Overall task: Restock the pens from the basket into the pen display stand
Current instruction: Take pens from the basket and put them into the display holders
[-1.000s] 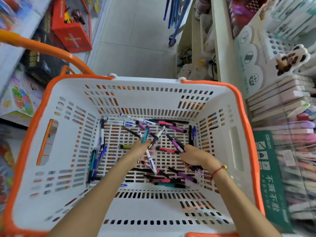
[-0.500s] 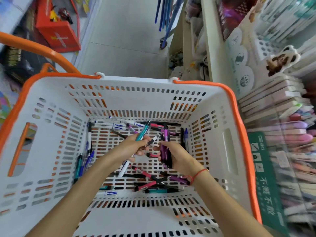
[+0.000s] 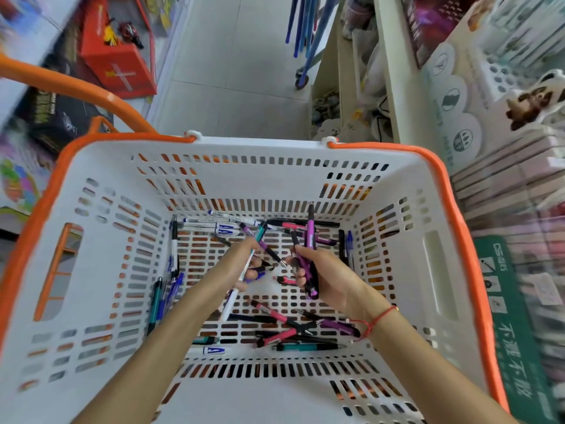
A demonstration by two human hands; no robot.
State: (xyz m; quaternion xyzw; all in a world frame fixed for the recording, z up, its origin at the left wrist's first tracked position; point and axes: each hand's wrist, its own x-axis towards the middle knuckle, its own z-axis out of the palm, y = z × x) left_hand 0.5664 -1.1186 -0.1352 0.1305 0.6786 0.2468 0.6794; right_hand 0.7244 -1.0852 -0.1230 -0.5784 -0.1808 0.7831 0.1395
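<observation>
A bunch of purple pens (image 3: 309, 258) is held tight in the right hand (image 3: 328, 278), above the middle of the basket (image 3: 101, 301). A few pens (image 3: 255, 255) are gripped loosely by the left hand (image 3: 237, 264); 1 could be dropped. More pens (image 3: 290, 328) are left on the basket floor. Since 1 second ago, both bunches have been lifted higher.
</observation>
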